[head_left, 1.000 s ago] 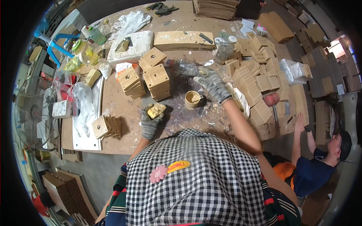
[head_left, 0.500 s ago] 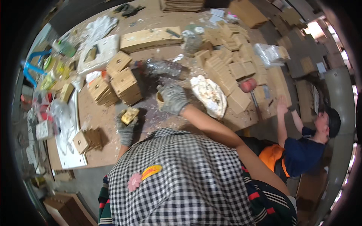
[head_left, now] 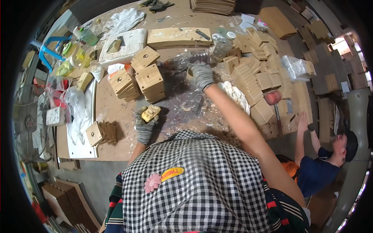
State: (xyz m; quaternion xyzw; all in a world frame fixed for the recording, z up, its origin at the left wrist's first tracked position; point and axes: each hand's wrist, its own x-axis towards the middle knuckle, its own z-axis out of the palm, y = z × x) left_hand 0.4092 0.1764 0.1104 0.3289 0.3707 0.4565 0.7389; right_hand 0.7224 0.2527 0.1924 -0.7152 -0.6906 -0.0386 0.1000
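My left hand (head_left: 144, 127), in a grey knit glove, is closed on a worn yellow sponge-like lump (head_left: 150, 113) near the table's front edge. Farther out, my gloved right hand (head_left: 202, 76) has curled fingers, with a tan curved piece (head_left: 190, 73) at its thumb side; what that is I cannot make out. Just beyond that hand lies a clear plastic bottle (head_left: 188, 59) on its side; whether they touch is unclear. Stacks of drilled wooden blocks (head_left: 149, 79) stand between my hands and the left side. A crumpled white cloth (head_left: 236, 95) is partly behind my right forearm.
Many wooden pieces (head_left: 246, 83) are heaped at the right, beside a red-headed mallet (head_left: 273, 98). A jar (head_left: 222, 48) and long boards (head_left: 176, 37) lie at the back. A small block stack (head_left: 101, 134) stands front left. Another person (head_left: 316, 167) is at the right edge.
My right hand has moved away from me, toward the lying bottle, and its forearm now covers part of the white cloth. My left hand keeps the yellow lump. The whole view has shifted slightly.
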